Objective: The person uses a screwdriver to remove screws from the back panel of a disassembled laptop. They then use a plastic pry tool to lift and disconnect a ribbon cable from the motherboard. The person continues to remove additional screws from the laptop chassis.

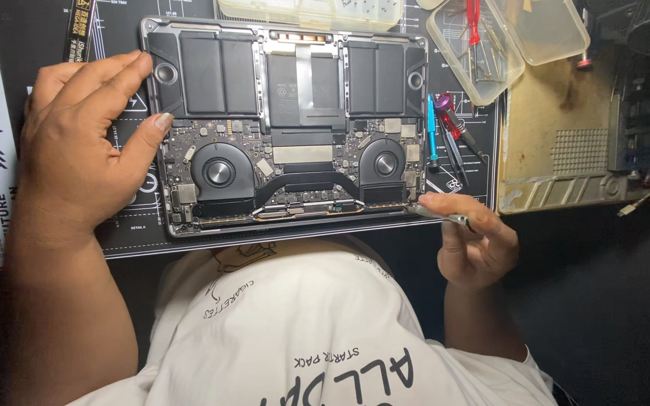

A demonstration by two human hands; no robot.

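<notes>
Left hand (pixel 84 143) flat, fingers spread, pressing the left edge of the opened laptop (pixel 287 124). Right hand (pixel 472 240) pinches a thin metal tool (pixel 445 216) at the laptop's near right corner; tip hard to make out. Laptop lies mid-mat (pixel 460 192). Screwdrivers (pixel 445 128) by the right edge. Plastic tray (pixel 505 41) cut off at top.

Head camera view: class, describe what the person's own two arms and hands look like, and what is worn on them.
Both forearms are bare from elbow to wrist, with no sleeves reaching them. The left hand and right hand wear no gloves, and no rings, watch or wristbands show. The nails look short and unpainted. The only clothing in view is a white T-shirt with dark printed lettering and a line drawing.
</notes>
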